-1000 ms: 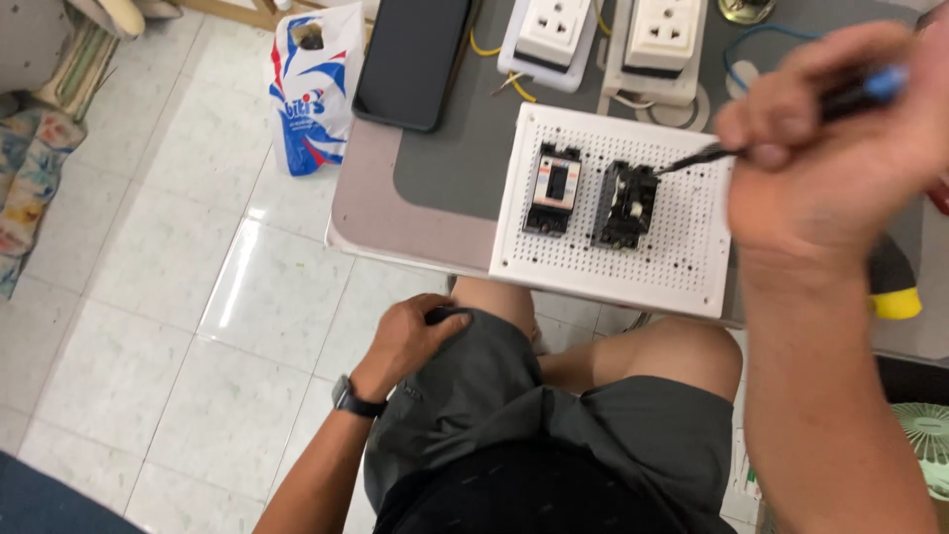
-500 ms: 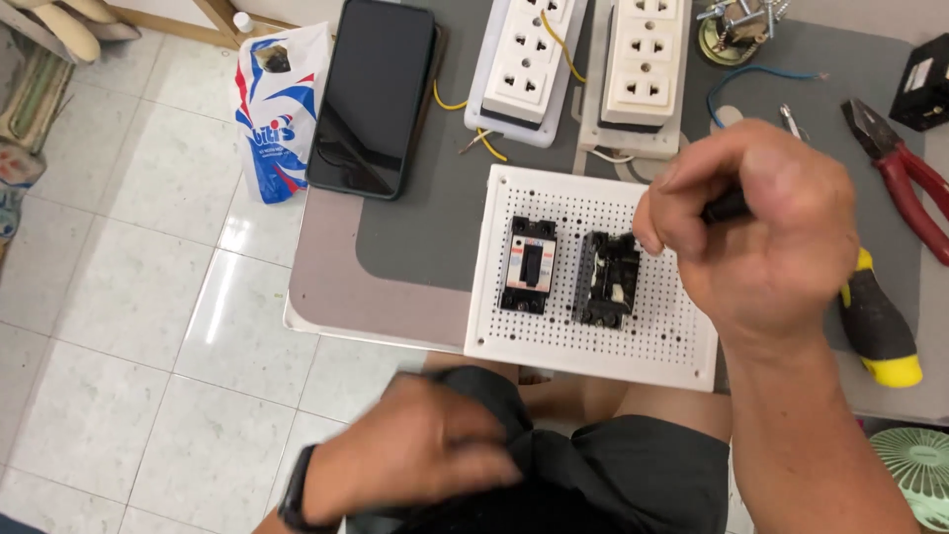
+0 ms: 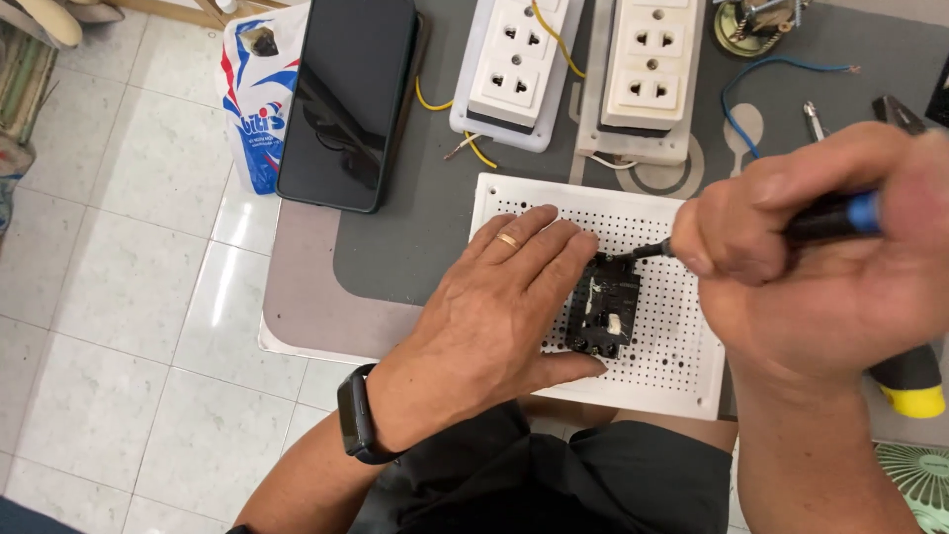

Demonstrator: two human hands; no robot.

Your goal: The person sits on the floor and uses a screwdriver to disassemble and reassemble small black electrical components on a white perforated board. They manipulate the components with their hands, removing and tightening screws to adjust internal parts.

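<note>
Centre-right of frame: right hand (image 3: 840, 267) fist-gripped on black/blue-handled screwdriver (image 3: 830, 218), tip at black plastic switch module (image 3: 605, 309) on white perforated board (image 3: 682, 366); left hand (image 3: 494, 307) flat, open, pressing beside it.

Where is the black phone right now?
In the head view, the black phone lies at the table's upper left, beside a white plastic bag and left of the white socket blocks.

Black phone (image 3: 348, 99), two white socket blocks (image 3: 514, 69) (yellow-wired) — blue wire (image 3: 736, 84).
</note>
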